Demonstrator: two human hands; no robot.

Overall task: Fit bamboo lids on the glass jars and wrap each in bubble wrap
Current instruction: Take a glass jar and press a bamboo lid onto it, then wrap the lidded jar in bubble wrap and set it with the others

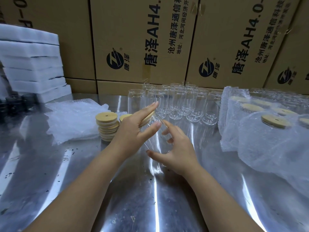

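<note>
Over the middle of the steel tabletop (147, 201), the right hand (179, 149) curls around a tilted glass jar (156, 139). The left hand (133, 129) presses a bamboo lid (148, 118) onto the jar's mouth with straight fingers. A stack of lids (107, 126) stands just left. Empty jars (181, 104) cluster behind.

Right of lid stack (107, 126): lid (148, 118) largely hidden under left hand (133, 129); glass jar (156, 141) outline indistinct. Left of it: dark objects (13, 104) blurred, edge-cut.

head view looks forward and down, close over the steel table (66, 173).
</note>
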